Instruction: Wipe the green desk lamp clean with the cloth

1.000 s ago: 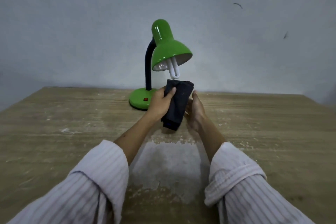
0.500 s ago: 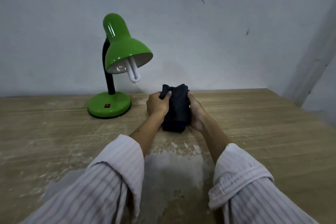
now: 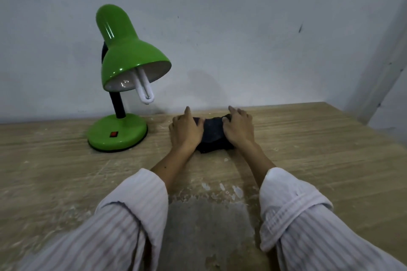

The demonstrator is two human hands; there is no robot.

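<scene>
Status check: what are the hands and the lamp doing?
Both hands, left and right, pressing dark cloth on table. Green lamp untouched, upright. Nothing between.

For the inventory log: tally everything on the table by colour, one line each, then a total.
Green: 1, the desk lamp
Dark: 1, the cloth, lying on the table under the left hand and right hand
Total: 2

Pale grey-white wall [image 3: 242, 39] behind, few dark scuffs. Worn wood-grain desk [image 3: 319, 149], veneer peeled at near edge. Possibly wall corner [image 3: 383, 68] far right. Soft, even light.
</scene>
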